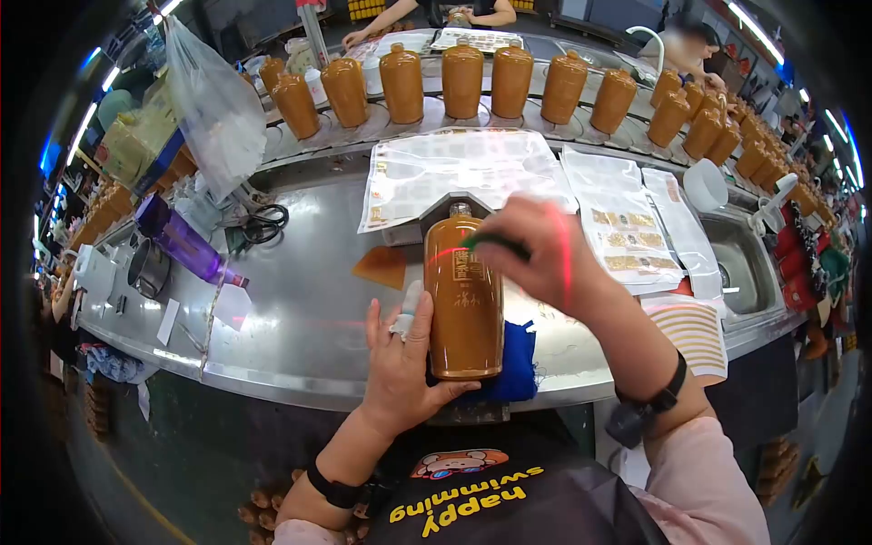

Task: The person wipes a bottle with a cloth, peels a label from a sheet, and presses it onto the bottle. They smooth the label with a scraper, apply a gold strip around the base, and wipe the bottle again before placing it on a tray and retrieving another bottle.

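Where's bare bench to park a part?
Best: steel bench left of the near bottle, bordered by scissors, white card, brown wedge and the front edge. Smaller: between blue cloth and striped stack, partly hidden by the right arm. Crowded: sheets behind, purple flask area far left.

Fisheye view, bright at centre, black along bent edges. Left of the brown bottle (pixel 466 331), glare whitens the steel counter (pixel 309 250); at its upper right, the red-streaked right hand (pixel 538 247) blurs.
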